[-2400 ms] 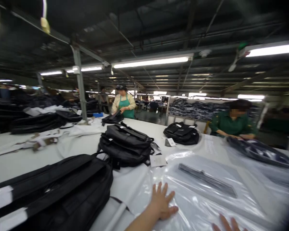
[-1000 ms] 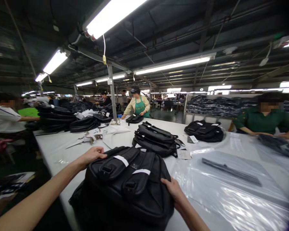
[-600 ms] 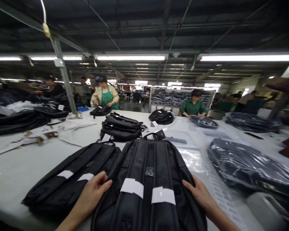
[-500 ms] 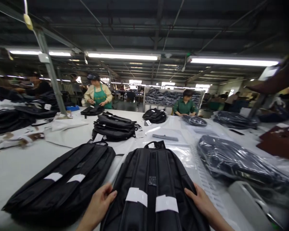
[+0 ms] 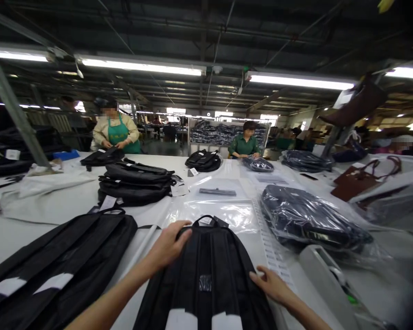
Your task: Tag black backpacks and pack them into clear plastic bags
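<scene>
White worktop (image 5: 48,215): soft, bulky black backpack (image 5: 206,275) pressed flat; left hand (image 5: 168,245) at 11 o'clock, right hand (image 5: 270,285) at 3, fingers spread; top handle (image 5: 209,220) judged best hold.

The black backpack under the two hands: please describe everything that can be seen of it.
The black backpack lies flat on the white table, its back panel up and its top handle pointing away from the person. It looks like smooth synthetic fabric with long padded ribs. Two white paper strips cross it near the bottom edge of the picture. The left hand rests on its upper left corner; the right hand touches its right edge. A clear plastic bag lies just beyond it.
</scene>
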`<state>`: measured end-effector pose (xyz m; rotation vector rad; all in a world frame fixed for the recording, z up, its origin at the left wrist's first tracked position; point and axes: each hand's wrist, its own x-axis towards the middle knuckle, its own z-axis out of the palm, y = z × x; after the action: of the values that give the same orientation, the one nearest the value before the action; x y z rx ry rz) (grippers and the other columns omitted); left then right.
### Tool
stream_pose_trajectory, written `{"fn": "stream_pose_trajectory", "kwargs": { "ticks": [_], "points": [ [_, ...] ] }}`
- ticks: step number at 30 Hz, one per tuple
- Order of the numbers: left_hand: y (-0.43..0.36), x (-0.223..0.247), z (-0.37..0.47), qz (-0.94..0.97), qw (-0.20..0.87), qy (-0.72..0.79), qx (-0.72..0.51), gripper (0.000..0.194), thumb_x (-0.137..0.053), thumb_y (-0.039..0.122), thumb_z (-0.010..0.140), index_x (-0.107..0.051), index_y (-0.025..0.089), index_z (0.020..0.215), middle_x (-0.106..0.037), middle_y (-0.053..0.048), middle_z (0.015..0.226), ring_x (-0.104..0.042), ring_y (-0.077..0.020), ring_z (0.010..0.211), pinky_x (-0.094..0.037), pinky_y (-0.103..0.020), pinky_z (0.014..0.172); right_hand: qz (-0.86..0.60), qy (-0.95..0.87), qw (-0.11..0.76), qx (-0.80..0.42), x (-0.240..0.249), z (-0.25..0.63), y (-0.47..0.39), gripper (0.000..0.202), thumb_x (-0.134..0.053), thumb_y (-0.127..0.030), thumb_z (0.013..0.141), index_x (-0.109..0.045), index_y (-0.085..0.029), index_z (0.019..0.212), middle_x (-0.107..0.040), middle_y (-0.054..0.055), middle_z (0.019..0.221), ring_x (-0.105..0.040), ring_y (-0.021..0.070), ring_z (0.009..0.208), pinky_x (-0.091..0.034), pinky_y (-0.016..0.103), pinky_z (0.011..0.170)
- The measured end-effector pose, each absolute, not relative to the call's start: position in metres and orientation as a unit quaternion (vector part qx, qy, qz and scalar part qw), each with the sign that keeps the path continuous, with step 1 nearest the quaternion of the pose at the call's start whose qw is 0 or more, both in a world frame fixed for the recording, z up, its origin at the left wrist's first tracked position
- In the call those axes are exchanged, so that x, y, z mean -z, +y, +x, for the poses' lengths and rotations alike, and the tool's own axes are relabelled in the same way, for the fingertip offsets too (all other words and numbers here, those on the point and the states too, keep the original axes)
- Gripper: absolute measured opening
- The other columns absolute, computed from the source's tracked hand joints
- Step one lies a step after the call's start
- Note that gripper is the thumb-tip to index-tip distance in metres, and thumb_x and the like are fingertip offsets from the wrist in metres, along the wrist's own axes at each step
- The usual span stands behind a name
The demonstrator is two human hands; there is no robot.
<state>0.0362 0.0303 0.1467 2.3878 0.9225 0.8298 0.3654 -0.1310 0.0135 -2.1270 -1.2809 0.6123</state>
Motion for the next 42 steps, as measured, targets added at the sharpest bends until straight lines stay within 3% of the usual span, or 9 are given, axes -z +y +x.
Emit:
{"fn": "stream_pose_trajectory", "kwargs": {
  "ticks": [3, 7, 12, 17, 20, 22, 25, 30, 42],
  "points": [
    [0.107, -0.153, 0.106, 0.860, 0.249, 0.371, -0.246, 0.030, -0.037, 0.034, 0.093, -0.060, 0.016, 0.102, -0.063, -0.009, 0.106, -0.055, -0.0206, 0.103, -0.040, -0.037, 0.095, -0.821, -0.465, 0.292, -0.157, -0.043, 0.391, -0.080, 0.058, -0.046, -0.053, 0.072, -0.061, -0.008, 0.106, -0.068, 0.015, 0.089, -0.063, 0.0290, 0.086, -0.044, 0.039, 0.081],
    [0.176, -0.120, 0.179, 0.845, 0.300, 0.432, -0.100, 0.039, -0.043, 0.046, 0.092, -0.061, 0.012, 0.085, -0.063, -0.004, 0.083, -0.061, -0.0175, 0.080, -0.047, -0.038, 0.081, -0.781, -0.527, 0.295, -0.161, -0.056, 0.393, 0.009, 0.039, -0.039, -0.045, 0.081, -0.065, -0.017, 0.071, -0.064, 0.004, 0.069, -0.060, 0.0211, 0.074, -0.042, 0.030, 0.070],
    [0.204, -0.076, 0.218, 0.814, 0.362, 0.452, 0.044, 0.043, -0.050, 0.053, 0.087, -0.059, 0.013, 0.075, -0.059, 0.000, 0.068, -0.058, -0.0143, 0.064, -0.049, -0.033, 0.068, -0.761, -0.549, 0.275, -0.208, -0.027, 0.360, 0.089, 0.040, -0.041, -0.039, 0.088, -0.056, -0.017, 0.059, -0.054, -0.003, 0.055, -0.052, 0.0123, 0.058, -0.038, 0.026, 0.060],
    [0.220, -0.061, 0.216, 0.781, 0.476, 0.396, 0.084, 0.031, -0.055, 0.041, 0.088, -0.056, 0.013, 0.075, -0.055, 0.003, 0.063, -0.053, -0.0098, 0.053, -0.047, -0.025, 0.055, -0.757, -0.552, 0.264, -0.229, -0.004, 0.354, 0.101, 0.045, -0.037, -0.040, 0.090, -0.057, -0.016, 0.058, -0.052, -0.002, 0.053, -0.050, 0.0120, 0.053, -0.035, 0.025, 0.054],
    [0.222, -0.065, 0.206, 0.764, 0.539, 0.350, 0.055, 0.019, -0.057, 0.027, 0.087, -0.056, 0.012, 0.076, -0.054, 0.003, 0.065, -0.049, -0.0081, 0.052, -0.043, -0.022, 0.051, -0.743, -0.572, 0.268, -0.221, -0.015, 0.359, 0.098, 0.056, -0.024, -0.046, 0.091, -0.063, -0.015, 0.064, -0.056, 0.001, 0.055, -0.053, 0.0146, 0.055, -0.036, 0.025, 0.051],
    [0.219, -0.072, 0.200, 0.755, 0.573, 0.319, 0.010, 0.006, -0.058, 0.017, 0.083, -0.056, 0.013, 0.086, -0.056, 0.003, 0.069, -0.051, -0.0083, 0.055, -0.041, -0.020, 0.051, -0.731, -0.593, 0.280, -0.189, -0.032, 0.357, 0.098, 0.051, -0.028, -0.049, 0.090, -0.065, -0.014, 0.089, -0.063, 0.003, 0.070, -0.057, 0.0156, 0.064, -0.040, 0.025, 0.057],
    [0.211, -0.083, 0.194, 0.733, 0.610, 0.297, -0.045, 0.042, -0.057, 0.004, 0.072, -0.044, 0.016, 0.110, -0.056, 0.005, 0.067, -0.053, -0.0098, 0.059, -0.040, -0.019, 0.053, -0.704, -0.642, 0.286, -0.107, -0.062, 0.346, 0.102, 0.046, -0.050, -0.044, 0.084, -0.048, -0.020, 0.123, -0.063, 0.006, 0.101, -0.057, 0.0182, 0.092, -0.041, 0.029, 0.079],
    [0.203, -0.090, 0.190, 0.711, 0.621, 0.315, -0.106, 0.056, -0.053, 0.004, 0.066, -0.028, 0.018, 0.114, -0.051, 0.008, 0.061, -0.051, -0.0113, 0.053, -0.038, -0.021, 0.051, -0.651, -0.730, 0.208, -0.023, -0.092, 0.327, 0.104, 0.019, -0.053, -0.031, 0.085, -0.062, -0.025, 0.100, -0.062, 0.006, 0.097, -0.053, 0.0209, 0.097, -0.034, 0.036, 0.085],
    [0.200, -0.088, 0.183, 0.726, 0.593, 0.309, -0.158, 0.052, -0.058, 0.005, 0.057, -0.036, 0.022, 0.102, -0.049, 0.008, 0.066, -0.049, -0.0092, 0.052, -0.037, -0.021, 0.053, -0.684, -0.709, 0.168, -0.032, -0.058, 0.330, 0.094, 0.018, -0.047, -0.019, 0.086, -0.065, -0.017, 0.086, -0.064, 0.012, 0.095, -0.054, 0.0240, 0.097, -0.036, 0.035, 0.082]
  ]
}}
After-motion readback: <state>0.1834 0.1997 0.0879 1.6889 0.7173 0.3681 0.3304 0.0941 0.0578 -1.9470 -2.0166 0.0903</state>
